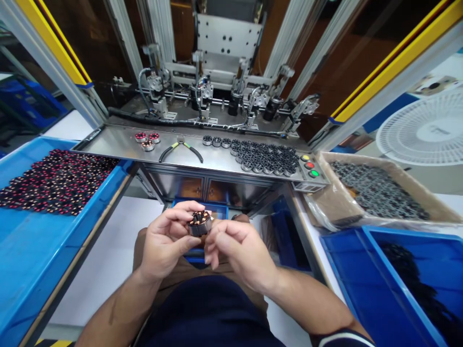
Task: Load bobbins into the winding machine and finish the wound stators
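In front of my body, my left hand grips a motor stator between thumb and fingers. Copper windings and black slots show on its tilted top, and the outer ring is dark metal. My right hand is close against the stator's right side, with its thumb and forefinger pinched together and the other fingers curled. Whatever lies in that pinch is too small to make out. Beyond my hands, side cutters with black-and-green handles lie spread on the metal ledge.
Several wound stators sit left of the cutters; rows of black stator cores stand to the right, beside a button box. Blue tray at left holds many stators. At right are a carton, blue bin and fan.
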{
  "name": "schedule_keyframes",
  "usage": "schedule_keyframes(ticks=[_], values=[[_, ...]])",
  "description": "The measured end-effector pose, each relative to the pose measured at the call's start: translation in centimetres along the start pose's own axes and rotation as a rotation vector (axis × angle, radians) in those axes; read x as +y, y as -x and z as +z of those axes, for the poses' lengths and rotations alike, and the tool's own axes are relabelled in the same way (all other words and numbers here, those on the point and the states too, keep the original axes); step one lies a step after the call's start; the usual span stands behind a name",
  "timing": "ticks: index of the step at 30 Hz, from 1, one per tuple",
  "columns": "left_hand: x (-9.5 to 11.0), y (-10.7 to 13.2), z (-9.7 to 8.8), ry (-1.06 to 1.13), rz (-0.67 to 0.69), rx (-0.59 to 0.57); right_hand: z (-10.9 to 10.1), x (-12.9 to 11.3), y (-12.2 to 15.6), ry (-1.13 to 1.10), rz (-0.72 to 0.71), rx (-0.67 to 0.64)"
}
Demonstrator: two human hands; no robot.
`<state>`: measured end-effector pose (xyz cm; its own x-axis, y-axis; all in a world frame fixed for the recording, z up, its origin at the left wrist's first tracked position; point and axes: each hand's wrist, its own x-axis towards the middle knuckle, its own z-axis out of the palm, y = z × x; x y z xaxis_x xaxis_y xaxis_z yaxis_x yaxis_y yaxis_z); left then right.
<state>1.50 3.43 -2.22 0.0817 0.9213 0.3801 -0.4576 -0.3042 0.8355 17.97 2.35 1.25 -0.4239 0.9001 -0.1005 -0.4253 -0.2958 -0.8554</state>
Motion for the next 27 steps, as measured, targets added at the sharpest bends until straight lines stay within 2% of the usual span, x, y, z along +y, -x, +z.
schedule_keyframes(ticks=[6,9,11,13,16,18,20,22,24,27], values=[[0.9,-0.2,0.0,-0.133,0.051,-0.100,-0.4,0.7,-0.4,-0.213,0.108,-0.171],[1.3,-0.4,-0.2,-0.197,0.080,-0.186,-0.6,1.2,-0.5,-0.204,0.070,-0.202],[1.5,-0.5,-0.4,-0.266,0.162,-0.170,-1.0,1.3,-0.5,-0.031,-0.083,-0.137],[1.7,-0.4,-0.6,-0.379,0.204,-0.091,-1.6,1.2,-0.4,0.297,-0.389,-0.021],[1.9,0.1,-0.4,-0.564,0.051,-0.067,-2.2,0.8,-0.4,0.794,-0.851,0.110],[2.0,0.5,0.0,-0.610,-0.068,-0.113,-2.2,0.7,-0.4,0.960,-0.990,0.138],[1.9,0.6,0.4,-0.601,-0.103,-0.133,-2.1,0.7,-0.4,1.025,-1.024,0.137],[1.9,0.5,0.7,-0.617,-0.066,-0.135,-2.2,0.6,-0.2,1.038,-1.022,0.107],[1.9,0.2,0.9,-0.691,0.026,-0.125,-2.5,0.1,0.0,1.002,-0.979,0.057],[2.1,-0.3,0.9,-0.882,0.236,-0.088,-3.1,-1.4,0.5,0.884,-0.865,0.023]])
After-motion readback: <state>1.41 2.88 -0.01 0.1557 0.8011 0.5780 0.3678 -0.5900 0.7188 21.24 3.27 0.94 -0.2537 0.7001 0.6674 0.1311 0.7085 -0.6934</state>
